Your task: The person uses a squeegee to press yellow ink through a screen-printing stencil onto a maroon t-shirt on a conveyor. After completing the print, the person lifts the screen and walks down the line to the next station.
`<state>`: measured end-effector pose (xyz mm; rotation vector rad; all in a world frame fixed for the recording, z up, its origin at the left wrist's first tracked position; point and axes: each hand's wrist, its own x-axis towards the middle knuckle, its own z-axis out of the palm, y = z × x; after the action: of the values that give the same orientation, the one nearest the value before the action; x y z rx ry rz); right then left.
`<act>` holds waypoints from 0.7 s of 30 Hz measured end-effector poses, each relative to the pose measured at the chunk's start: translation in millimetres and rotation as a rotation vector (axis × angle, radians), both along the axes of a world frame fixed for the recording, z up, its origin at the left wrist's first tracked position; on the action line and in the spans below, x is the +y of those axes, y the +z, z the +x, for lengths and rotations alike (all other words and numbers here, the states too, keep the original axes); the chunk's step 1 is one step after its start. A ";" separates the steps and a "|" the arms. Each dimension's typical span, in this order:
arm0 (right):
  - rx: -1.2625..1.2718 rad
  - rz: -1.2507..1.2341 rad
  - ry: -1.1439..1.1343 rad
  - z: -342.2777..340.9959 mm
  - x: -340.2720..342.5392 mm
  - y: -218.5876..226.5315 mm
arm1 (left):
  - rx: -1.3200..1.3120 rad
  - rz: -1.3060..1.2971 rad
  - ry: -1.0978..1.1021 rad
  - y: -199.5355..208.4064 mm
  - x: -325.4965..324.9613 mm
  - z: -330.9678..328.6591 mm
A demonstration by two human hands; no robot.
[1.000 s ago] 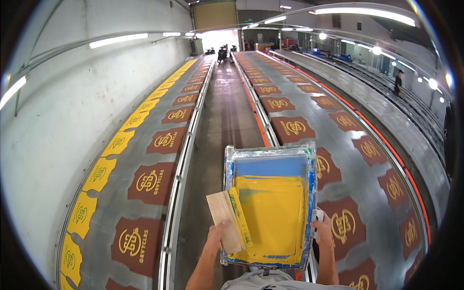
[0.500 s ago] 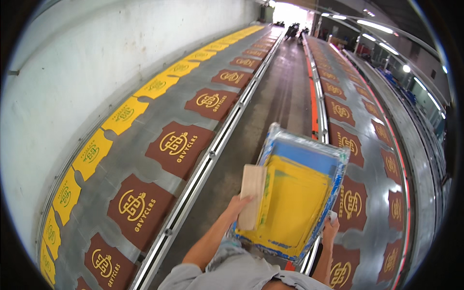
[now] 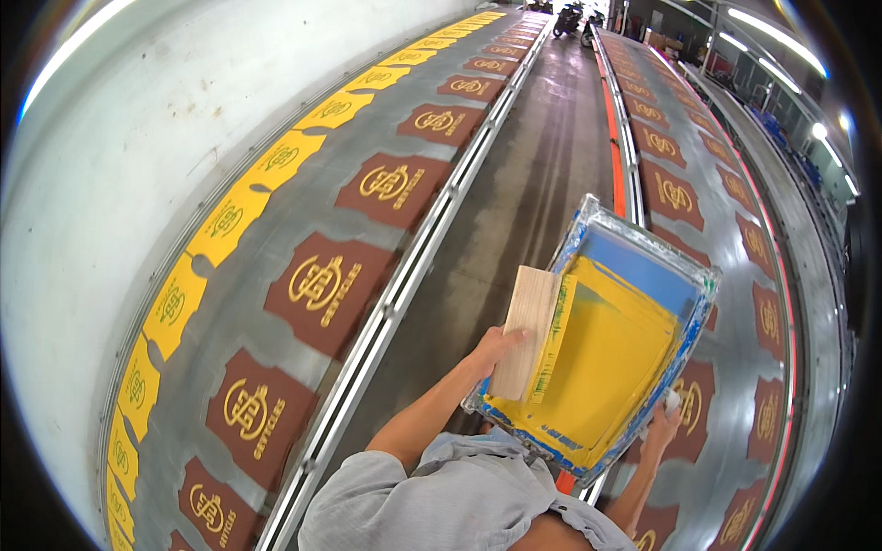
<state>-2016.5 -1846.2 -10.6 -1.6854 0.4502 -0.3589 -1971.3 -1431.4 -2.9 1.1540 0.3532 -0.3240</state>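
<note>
A screen-printing frame (image 3: 704, 296) hangs tilted in front of my body, above the aisle and the right table's edge. Yellow ink (image 3: 611, 367) covers most of its mesh, and a blue strip shows at the far end. My left hand (image 3: 502, 351) is closed round the wooden handle of a squeegee (image 3: 525, 335), its thumb on top. The squeegee stands at the frame's left side, its inner edge smeared with yellow and green. At the frame's right side my right hand (image 3: 663, 426) grips the rim, a small whitish thing by its fingers. Some of its fingers are hidden.
Long grey tables flank the aisle (image 3: 496, 174), edged by metal rails (image 3: 404, 275). Brown printed fabric pieces (image 3: 322, 289) lie on both tables, and yellow ones (image 3: 225, 216) along the left wall (image 3: 138, 119). Motorbikes (image 3: 568, 20) stand at the far end.
The frame and squeegee have shifted right in the picture, still held in both hands. The view has turned, so the aisle and tables sit differently and less of the far doorway shows.
</note>
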 end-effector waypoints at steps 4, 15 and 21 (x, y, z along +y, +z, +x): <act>0.019 0.041 0.118 168.7 -6.4 9.2 | 0.013 -0.019 0.052 31.3 7.7 139.0; -0.059 0.133 0.173 602.5 26.8 -9.7 | 0.022 -0.114 0.099 -4.3 38.0 539.4; 0.102 -0.108 0.001 756.2 42.5 -18.8 | 0.116 -0.202 0.082 -31.8 50.6 744.7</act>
<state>-1260.3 -1803.7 -29.4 -1.8144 0.5123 -0.3017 -1226.6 -1380.8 -34.7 0.9228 0.4576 -0.3475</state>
